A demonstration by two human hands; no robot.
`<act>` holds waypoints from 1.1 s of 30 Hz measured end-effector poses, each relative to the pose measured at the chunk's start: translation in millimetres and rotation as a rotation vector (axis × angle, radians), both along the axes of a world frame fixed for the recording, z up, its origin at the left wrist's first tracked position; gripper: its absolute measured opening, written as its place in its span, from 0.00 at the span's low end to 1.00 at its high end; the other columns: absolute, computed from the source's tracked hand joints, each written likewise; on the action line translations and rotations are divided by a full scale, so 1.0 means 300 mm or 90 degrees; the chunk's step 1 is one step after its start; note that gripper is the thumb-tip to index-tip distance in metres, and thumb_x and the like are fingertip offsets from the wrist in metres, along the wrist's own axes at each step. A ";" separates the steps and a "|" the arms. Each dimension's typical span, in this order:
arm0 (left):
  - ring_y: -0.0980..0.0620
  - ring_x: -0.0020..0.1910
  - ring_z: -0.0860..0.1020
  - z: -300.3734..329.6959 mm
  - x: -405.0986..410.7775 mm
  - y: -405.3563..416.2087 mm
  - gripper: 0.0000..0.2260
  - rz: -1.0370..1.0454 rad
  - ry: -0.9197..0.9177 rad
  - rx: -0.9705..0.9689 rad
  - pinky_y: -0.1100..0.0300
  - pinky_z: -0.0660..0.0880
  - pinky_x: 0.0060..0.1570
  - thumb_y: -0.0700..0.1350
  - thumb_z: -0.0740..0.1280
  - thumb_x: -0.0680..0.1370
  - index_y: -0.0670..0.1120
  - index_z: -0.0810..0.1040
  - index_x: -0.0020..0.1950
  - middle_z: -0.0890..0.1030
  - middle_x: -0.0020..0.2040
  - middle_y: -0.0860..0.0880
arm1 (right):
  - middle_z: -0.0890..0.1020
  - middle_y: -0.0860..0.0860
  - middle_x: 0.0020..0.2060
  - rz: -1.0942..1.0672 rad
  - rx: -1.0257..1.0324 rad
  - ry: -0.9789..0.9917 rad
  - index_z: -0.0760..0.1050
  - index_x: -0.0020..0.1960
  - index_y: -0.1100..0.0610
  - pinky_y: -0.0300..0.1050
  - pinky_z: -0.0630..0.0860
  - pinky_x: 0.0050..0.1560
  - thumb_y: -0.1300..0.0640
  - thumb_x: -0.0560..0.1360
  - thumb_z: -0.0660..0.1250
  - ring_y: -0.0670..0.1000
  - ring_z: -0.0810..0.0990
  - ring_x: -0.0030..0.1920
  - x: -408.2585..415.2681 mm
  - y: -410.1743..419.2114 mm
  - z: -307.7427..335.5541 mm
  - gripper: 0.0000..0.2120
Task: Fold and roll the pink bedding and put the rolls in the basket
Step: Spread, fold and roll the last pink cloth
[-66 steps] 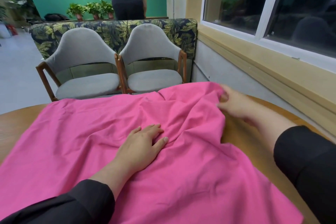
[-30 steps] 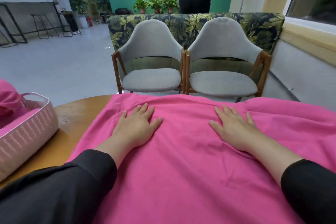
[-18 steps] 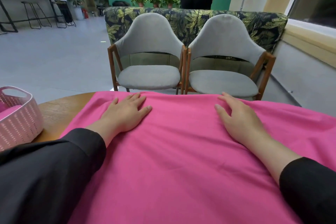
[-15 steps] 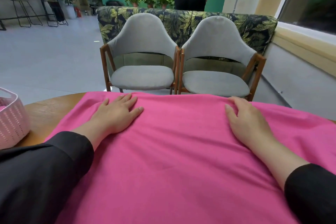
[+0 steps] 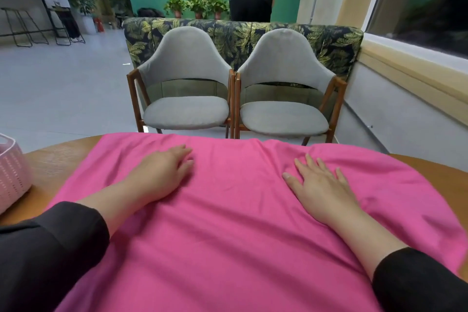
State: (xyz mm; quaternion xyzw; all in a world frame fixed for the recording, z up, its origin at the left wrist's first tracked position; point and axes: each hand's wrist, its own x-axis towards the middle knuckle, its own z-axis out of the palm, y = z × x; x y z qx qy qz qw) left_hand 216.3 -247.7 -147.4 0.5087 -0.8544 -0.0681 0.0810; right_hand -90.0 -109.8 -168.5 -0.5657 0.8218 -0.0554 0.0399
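- Pink bedding (image 5: 228, 223) lay spread across the wooden worktop (image 5: 50, 159), filling the frame's centre.
- Left hand (image 5: 162, 172) and right hand (image 5: 321, 185), fingers spread flat, had slid back from its far edge, smoothing it.
- Folding and rolling looked not yet begun; basket (image 5: 11, 172) waited at left edge.

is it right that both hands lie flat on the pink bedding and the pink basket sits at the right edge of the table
Not quite. The head view shows the pink basket at the table's left edge. Both the left hand and right hand do lie flat on the pink bedding.
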 end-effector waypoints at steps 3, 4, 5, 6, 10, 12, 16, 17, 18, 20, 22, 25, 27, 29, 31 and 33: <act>0.53 0.80 0.56 -0.013 -0.115 0.094 0.26 -0.056 -0.016 0.055 0.49 0.52 0.78 0.62 0.52 0.83 0.57 0.57 0.81 0.55 0.81 0.55 | 0.49 0.47 0.81 0.000 -0.005 -0.002 0.50 0.82 0.47 0.60 0.46 0.79 0.30 0.79 0.41 0.51 0.47 0.81 0.011 0.019 -0.003 0.36; 0.54 0.80 0.51 -0.032 -0.141 0.107 0.27 -0.065 -0.057 0.043 0.45 0.48 0.78 0.64 0.49 0.83 0.58 0.54 0.81 0.52 0.82 0.55 | 0.49 0.47 0.81 -0.002 -0.004 -0.006 0.49 0.82 0.47 0.59 0.45 0.79 0.30 0.78 0.41 0.50 0.47 0.81 0.006 0.019 0.001 0.37; 0.55 0.81 0.48 -0.044 -0.154 0.111 0.29 -0.063 -0.080 0.032 0.43 0.46 0.78 0.66 0.47 0.82 0.59 0.51 0.81 0.49 0.82 0.55 | 0.48 0.46 0.81 -0.004 0.002 -0.010 0.48 0.82 0.47 0.60 0.45 0.79 0.29 0.78 0.41 0.50 0.47 0.81 -0.005 0.014 0.005 0.38; 0.56 0.81 0.47 -0.051 -0.159 0.101 0.29 -0.058 -0.086 0.027 0.43 0.45 0.78 0.67 0.45 0.81 0.59 0.50 0.81 0.47 0.82 0.56 | 0.48 0.45 0.81 -0.004 0.010 -0.012 0.48 0.82 0.47 0.60 0.44 0.79 0.28 0.78 0.41 0.50 0.46 0.81 -0.019 0.005 0.010 0.38; 0.56 0.80 0.47 -0.055 -0.174 0.046 0.30 -0.047 -0.082 0.034 0.42 0.45 0.78 0.67 0.44 0.80 0.60 0.50 0.81 0.47 0.82 0.57 | 0.46 0.45 0.81 0.002 0.024 -0.013 0.46 0.82 0.47 0.64 0.44 0.78 0.27 0.76 0.40 0.49 0.45 0.81 -0.072 -0.046 0.011 0.40; 0.55 0.80 0.51 -0.040 -0.199 0.027 0.28 -0.014 -0.070 0.052 0.41 0.47 0.78 0.67 0.47 0.81 0.60 0.56 0.80 0.51 0.82 0.57 | 0.46 0.46 0.81 0.005 0.022 -0.012 0.46 0.82 0.47 0.64 0.43 0.78 0.27 0.77 0.40 0.50 0.44 0.81 -0.081 -0.062 0.013 0.40; 0.44 0.60 0.79 0.041 -0.333 0.053 0.23 0.081 -0.039 -0.038 0.50 0.71 0.59 0.64 0.51 0.82 0.53 0.81 0.56 0.83 0.59 0.48 | 0.52 0.46 0.81 0.009 -0.015 -0.050 0.54 0.81 0.47 0.64 0.44 0.78 0.30 0.78 0.46 0.50 0.48 0.81 -0.077 -0.062 0.007 0.36; 0.43 0.56 0.80 0.058 -0.392 0.076 0.21 0.061 -0.004 -0.077 0.51 0.72 0.54 0.62 0.53 0.83 0.51 0.81 0.53 0.84 0.54 0.47 | 0.58 0.46 0.80 0.012 -0.044 -0.087 0.59 0.79 0.47 0.63 0.47 0.78 0.32 0.79 0.50 0.50 0.53 0.80 -0.088 -0.062 0.012 0.33; 0.43 0.57 0.80 0.070 -0.458 0.105 0.18 0.019 0.060 -0.089 0.52 0.73 0.53 0.59 0.56 0.83 0.51 0.81 0.56 0.84 0.54 0.47 | 0.65 0.47 0.77 0.012 -0.091 -0.148 0.66 0.76 0.48 0.61 0.53 0.78 0.35 0.80 0.54 0.51 0.61 0.78 -0.107 -0.058 0.026 0.30; 0.44 0.61 0.77 0.076 -0.609 0.164 0.15 -0.078 0.183 -0.070 0.53 0.73 0.58 0.53 0.60 0.83 0.51 0.80 0.64 0.82 0.61 0.48 | 0.79 0.49 0.66 -0.018 -0.222 -0.259 0.75 0.68 0.51 0.52 0.69 0.69 0.42 0.81 0.60 0.53 0.75 0.68 -0.168 -0.039 0.067 0.21; 0.45 0.64 0.76 0.065 -0.752 0.195 0.15 -0.163 0.203 -0.072 0.53 0.72 0.61 0.50 0.61 0.83 0.49 0.78 0.66 0.80 0.64 0.48 | 0.83 0.51 0.57 -0.079 -0.325 -0.235 0.80 0.60 0.53 0.49 0.75 0.58 0.46 0.81 0.61 0.55 0.80 0.59 -0.250 -0.015 0.118 0.15; 0.44 0.63 0.76 0.025 -0.913 0.205 0.16 -0.221 0.171 -0.073 0.49 0.73 0.61 0.51 0.60 0.83 0.48 0.77 0.67 0.79 0.64 0.47 | 0.83 0.55 0.53 -0.187 -0.345 -0.103 0.81 0.55 0.53 0.53 0.76 0.55 0.48 0.80 0.60 0.61 0.79 0.55 -0.413 0.025 0.153 0.14; 0.44 0.68 0.73 -0.016 -0.969 0.203 0.18 -0.204 0.113 -0.021 0.48 0.69 0.66 0.54 0.57 0.83 0.49 0.73 0.70 0.76 0.69 0.47 | 0.82 0.59 0.57 -0.269 -0.276 -0.077 0.81 0.57 0.55 0.54 0.75 0.57 0.50 0.79 0.60 0.63 0.78 0.58 -0.533 0.046 0.134 0.15; 0.46 0.76 0.64 -0.061 -0.990 0.207 0.24 -0.202 -0.002 -0.016 0.43 0.60 0.74 0.60 0.52 0.83 0.50 0.68 0.74 0.66 0.77 0.46 | 0.80 0.61 0.60 -0.332 -0.169 -0.089 0.80 0.59 0.57 0.53 0.75 0.58 0.50 0.78 0.61 0.64 0.78 0.60 -0.626 0.070 0.092 0.16; 0.48 0.79 0.56 -0.081 -1.001 0.200 0.28 -0.207 -0.046 -0.018 0.40 0.52 0.77 0.64 0.49 0.82 0.51 0.63 0.78 0.58 0.81 0.45 | 0.80 0.62 0.60 -0.355 -0.136 -0.101 0.79 0.59 0.59 0.51 0.75 0.54 0.49 0.78 0.63 0.63 0.79 0.57 -0.674 0.092 0.064 0.17; 0.50 0.80 0.53 -0.077 -1.012 0.191 0.30 -0.212 -0.054 -0.015 0.41 0.50 0.78 0.66 0.48 0.81 0.53 0.59 0.80 0.54 0.82 0.47 | 0.82 0.62 0.53 -0.354 -0.150 -0.143 0.80 0.54 0.62 0.47 0.72 0.42 0.48 0.77 0.67 0.61 0.78 0.47 -0.689 0.100 0.074 0.18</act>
